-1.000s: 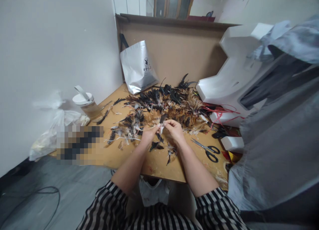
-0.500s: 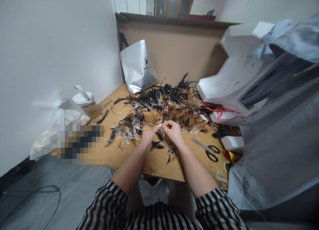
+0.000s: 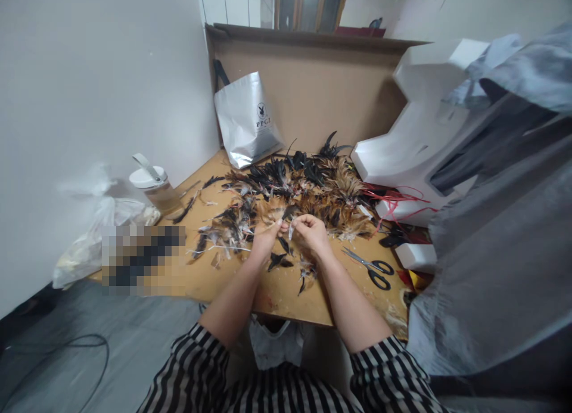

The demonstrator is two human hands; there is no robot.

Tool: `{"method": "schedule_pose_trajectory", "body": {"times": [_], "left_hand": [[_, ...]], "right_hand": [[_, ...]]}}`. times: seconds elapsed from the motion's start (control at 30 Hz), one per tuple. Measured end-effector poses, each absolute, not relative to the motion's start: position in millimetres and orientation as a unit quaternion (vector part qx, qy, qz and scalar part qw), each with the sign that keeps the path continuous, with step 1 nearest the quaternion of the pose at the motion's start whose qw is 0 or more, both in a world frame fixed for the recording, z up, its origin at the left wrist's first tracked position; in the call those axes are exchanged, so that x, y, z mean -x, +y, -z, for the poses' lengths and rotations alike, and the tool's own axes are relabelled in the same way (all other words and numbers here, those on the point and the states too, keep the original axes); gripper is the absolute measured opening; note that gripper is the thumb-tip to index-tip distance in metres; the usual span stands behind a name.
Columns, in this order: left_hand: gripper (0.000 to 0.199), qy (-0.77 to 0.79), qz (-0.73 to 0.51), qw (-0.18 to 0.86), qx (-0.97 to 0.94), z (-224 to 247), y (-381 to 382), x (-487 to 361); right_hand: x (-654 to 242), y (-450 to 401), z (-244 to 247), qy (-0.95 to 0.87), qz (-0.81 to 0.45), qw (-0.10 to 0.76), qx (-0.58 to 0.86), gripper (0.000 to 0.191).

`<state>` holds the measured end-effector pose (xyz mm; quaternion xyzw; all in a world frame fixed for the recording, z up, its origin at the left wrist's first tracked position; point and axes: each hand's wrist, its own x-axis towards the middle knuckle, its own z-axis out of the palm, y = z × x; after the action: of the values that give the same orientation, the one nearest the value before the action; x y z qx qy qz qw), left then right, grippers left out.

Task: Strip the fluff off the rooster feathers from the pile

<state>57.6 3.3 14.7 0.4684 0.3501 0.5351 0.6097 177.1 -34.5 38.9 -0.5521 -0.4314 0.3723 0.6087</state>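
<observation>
My left hand (image 3: pixel 267 234) is closed in a pinch, with a dark feather (image 3: pixel 289 212) standing up from its fingertips. A thin pale strand (image 3: pixel 230 248) runs out to the left of that hand. Just to the right, my right hand (image 3: pixel 311 231) pinches a short white strip (image 3: pixel 290 232) that hangs from its fingertips. The two hands are a little apart over the table. Beyond them lies a wide heap of brown and black feathers (image 3: pixel 328 213). Several loose dark feathers (image 3: pixel 279 260) lie below the hands.
Black-handled scissors (image 3: pixel 373 269) lie right of my right arm. Red string (image 3: pixel 395 203) trails beside white foam (image 3: pixel 384 145) at the right. A silver bag (image 3: pixel 245 118) leans at the back, and a lidded jar (image 3: pixel 156 189) and plastic bag (image 3: pixel 102 231) stand left.
My hands have drawn slightly apart. The white strip now shows below my right fingertips, and the dark feather shows more clearly above my left hand.
</observation>
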Motion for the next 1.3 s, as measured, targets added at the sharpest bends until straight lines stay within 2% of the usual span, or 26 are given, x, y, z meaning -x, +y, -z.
{"method": "schedule_pose_trajectory", "body": {"times": [0.17, 0.33, 0.5, 0.7, 0.9, 1.07, 1.3], "left_hand": [[0.034, 0.331, -0.496, 0.643, -0.480, -9, 6, -57], [0.033, 0.325, -0.463, 0.628, -0.535, -13, 3, -57], [0.035, 0.326, -0.428, 0.596, -0.596, -24, -3, -57], [0.025, 0.307, -0.419, 0.605, -0.603, -23, -4, -62], [0.027, 0.338, -0.446, 0.673, -0.484, -12, 4, -57], [0.021, 0.321, -0.444, 0.760, -0.350, -10, 9, -52], [0.020, 0.353, -0.394, 0.751, -0.395, -12, 4, -55]], "right_hand": [[-178, -35, -43, -0.386, -0.436, 0.628, 0.517, 0.025], [-178, -35, -44, -0.395, -0.462, 0.605, 0.514, 0.024], [-179, -37, -43, -0.413, -0.444, 0.597, 0.525, 0.021], [-183, -38, -41, -0.449, -0.421, 0.575, 0.540, 0.020], [-187, -38, -43, -0.404, -0.428, 0.588, 0.554, 0.027], [-189, -36, -42, -0.394, -0.438, 0.589, 0.554, 0.031], [-189, -34, -33, -0.408, -0.435, 0.561, 0.575, 0.031]]}}
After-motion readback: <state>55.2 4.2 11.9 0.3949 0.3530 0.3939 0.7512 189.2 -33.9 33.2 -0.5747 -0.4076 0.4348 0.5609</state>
